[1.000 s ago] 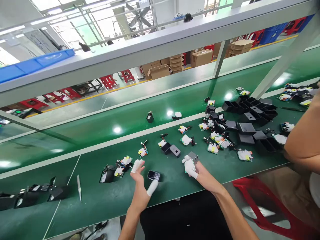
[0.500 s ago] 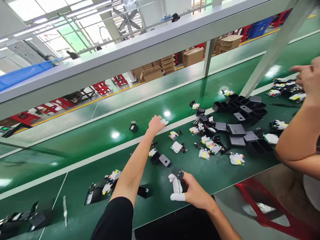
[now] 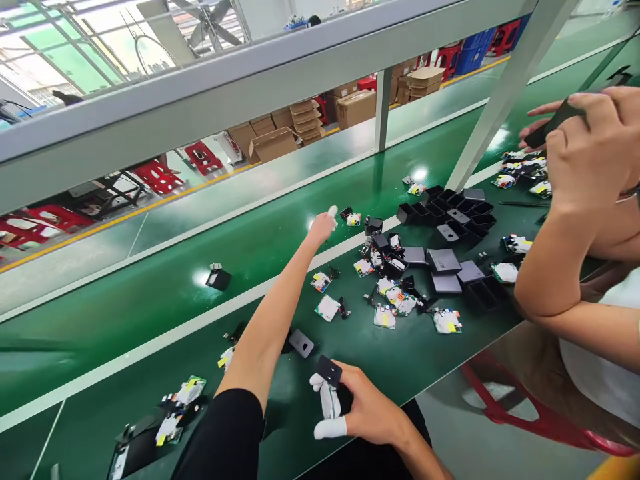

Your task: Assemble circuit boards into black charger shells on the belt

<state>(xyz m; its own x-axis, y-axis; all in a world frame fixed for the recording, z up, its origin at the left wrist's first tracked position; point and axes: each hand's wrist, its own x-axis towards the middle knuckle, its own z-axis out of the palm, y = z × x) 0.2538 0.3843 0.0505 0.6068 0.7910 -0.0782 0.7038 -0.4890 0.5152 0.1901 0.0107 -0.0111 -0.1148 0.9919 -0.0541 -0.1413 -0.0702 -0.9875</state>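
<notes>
My left hand (image 3: 323, 225), white covers on its fingertips, stretches out over the green belt. Its fingers are partly visible and look apart, just left of a small circuit board with a black end piece (image 3: 353, 218). Near the table edge, my right hand (image 3: 357, 407) grips a charger circuit board (image 3: 330, 400) with white filler and a black plug end cap. Below my left forearm lies a grey-black casing (image 3: 301, 343). Loose boards, such as a white-coated one (image 3: 329, 308), lie between my hands and the pile on the right.
Black empty casings (image 3: 450, 217) and several boards cluster at the right. A co-worker's hands (image 3: 595, 147) hold a black casing there. Another black unit (image 3: 219, 277) lies on the belt. A metal post (image 3: 493, 100) and an overhead rail (image 3: 250, 80) stand beyond. More boards (image 3: 175, 407) lie at lower left.
The view has turned to the right. My left hand has moved closer to the board on the belt. My right hand keeps its board. The co-worker's hands now show a black casing.
</notes>
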